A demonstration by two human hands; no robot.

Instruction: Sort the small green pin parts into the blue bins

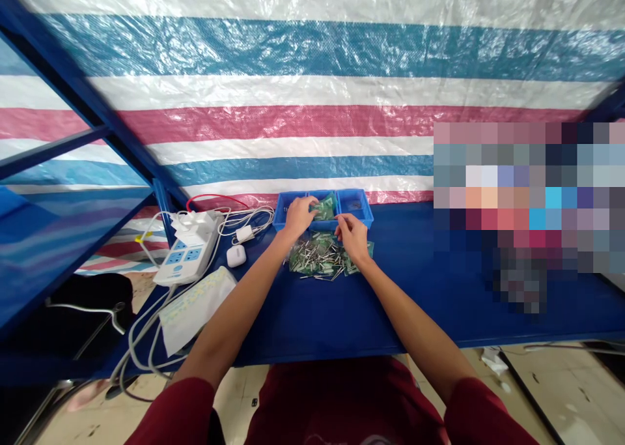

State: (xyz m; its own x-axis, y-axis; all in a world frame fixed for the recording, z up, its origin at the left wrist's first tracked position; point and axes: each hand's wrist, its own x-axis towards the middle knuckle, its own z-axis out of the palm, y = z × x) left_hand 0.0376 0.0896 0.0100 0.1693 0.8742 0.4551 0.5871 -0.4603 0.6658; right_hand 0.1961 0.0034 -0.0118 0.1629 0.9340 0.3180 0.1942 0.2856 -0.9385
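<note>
A blue three-compartment tray (pixel 370 222) sits at the back of the table, with green pieces (pixel 326 207) that look like small circuit boards in its middle compartment. Over the left compartment, my left hand (pixel 300 215) reaches its bent fingers to the edge of these green pieces; what lies between fingertips and thumb is unclear. My right hand (pixel 353 235) is at the tray's front edge, with thumb and forefinger pinched together; anything between them is too small to name. Just below both hands is a pile of thin metal pins (pixel 319 257) mixed with green pieces.
Left of the tray stand a white power strip (pixel 183 259) with plugs, coiled white cables (pixel 251 218), a small white case (pixel 236 256) and a sheet of paper (pixel 195 311). A striped tarp (pixel 293 122) hangs behind the blue table (pixel 322 321). The right side is pixelated.
</note>
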